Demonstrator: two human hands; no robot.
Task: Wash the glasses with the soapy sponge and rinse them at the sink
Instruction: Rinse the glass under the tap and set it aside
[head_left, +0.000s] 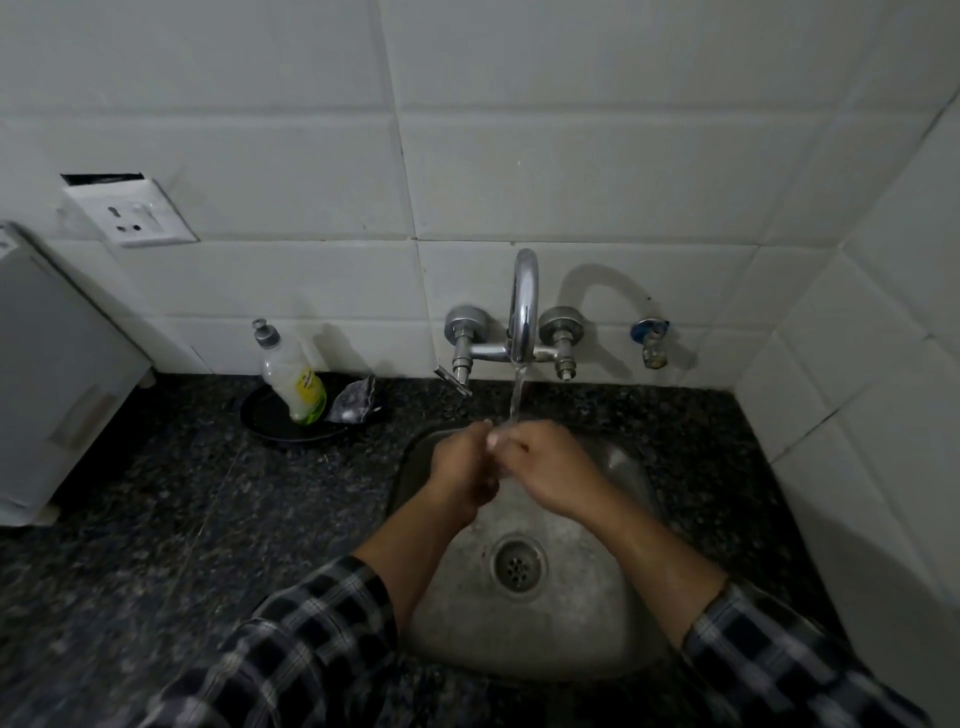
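My left hand (460, 470) and my right hand (553, 470) meet over the steel sink (587, 613), right under the stream of water (516, 400) running from the chrome tap (523, 306). The left fingers point up towards the stream. My right fingers curl over the left fingertips. I see no glass in either hand or anywhere in the frame. The soapy sponge (356, 400) lies on a black dish (270, 421) at the back left of the sink, apart from both hands.
A dish soap bottle (293, 379) stands on the black dish beside the sponge. Dark granite counter (182, 519) surrounds the sink. A white appliance (47, 379) stands at the far left below a wall socket (132, 213). Tiled walls close in behind and on the right.
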